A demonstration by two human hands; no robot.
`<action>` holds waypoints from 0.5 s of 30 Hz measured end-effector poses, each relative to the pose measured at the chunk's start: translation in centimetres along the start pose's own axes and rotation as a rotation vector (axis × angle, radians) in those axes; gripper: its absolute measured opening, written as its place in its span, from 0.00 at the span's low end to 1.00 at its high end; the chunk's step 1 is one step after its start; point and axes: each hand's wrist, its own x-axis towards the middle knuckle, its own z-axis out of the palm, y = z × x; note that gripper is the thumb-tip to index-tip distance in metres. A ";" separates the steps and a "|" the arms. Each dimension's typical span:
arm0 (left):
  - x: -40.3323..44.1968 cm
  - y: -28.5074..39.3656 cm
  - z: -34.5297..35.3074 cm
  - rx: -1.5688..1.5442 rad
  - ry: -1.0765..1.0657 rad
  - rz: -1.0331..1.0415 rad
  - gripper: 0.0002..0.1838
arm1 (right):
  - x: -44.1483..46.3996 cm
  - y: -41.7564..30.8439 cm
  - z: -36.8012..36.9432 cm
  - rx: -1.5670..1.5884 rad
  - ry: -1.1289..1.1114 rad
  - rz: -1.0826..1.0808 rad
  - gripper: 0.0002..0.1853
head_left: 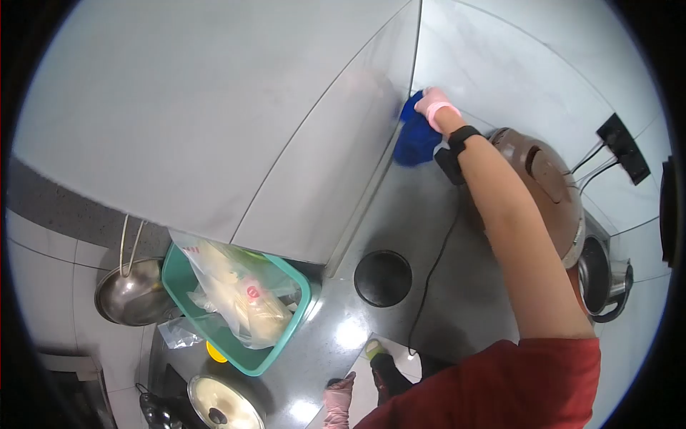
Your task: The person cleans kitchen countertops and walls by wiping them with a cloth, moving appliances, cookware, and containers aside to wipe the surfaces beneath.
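Observation:
My right hand [434, 104], in a pink glove, grips a blue cloth [418, 140] at the corner where two pale tiled walls meet. The cloth hangs down towards the grey countertop [400, 207]. A dark band with a dark device circles my right wrist. Low in the view, my left hand [339, 400], also in a pink glove, is at the counter's front edge. Its fingers look curled, with a small dark patch at them that I cannot identify.
A brown rounded appliance [550, 186] stands right of my arm, beside a metal pot [607, 279]. A dark cord [431, 275] crosses the counter near a black disc [383, 278]. Left are a green basin [250, 365] with bags, a metal bowl [132, 297] and a lidded pan [225, 404].

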 end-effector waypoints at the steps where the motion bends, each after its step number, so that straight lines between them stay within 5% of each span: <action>1: 0.0 0.3 -0.1 0.009 0.009 -0.013 0.16 | -0.7 -0.3 1.5 -0.262 -0.190 -0.020 0.15; 3: -0.2 0.2 0.2 0.079 0.039 0.037 0.10 | -2.6 0.7 5.0 -0.375 -0.366 -0.106 0.24; 6: 0.5 -2.3 1.4 0.012 0.160 0.148 0.07 | -2.6 5.1 11.3 -0.215 -0.237 0.106 0.48; 11: -0.4 -1.4 1.5 -0.198 0.156 0.128 0.04 | -8.0 5.5 10.3 -0.074 -0.116 -0.005 0.39; 15: -0.5 -1.4 1.5 0.043 0.194 0.199 0.03 | -14.8 5.3 10.3 -0.520 -0.257 -0.370 0.28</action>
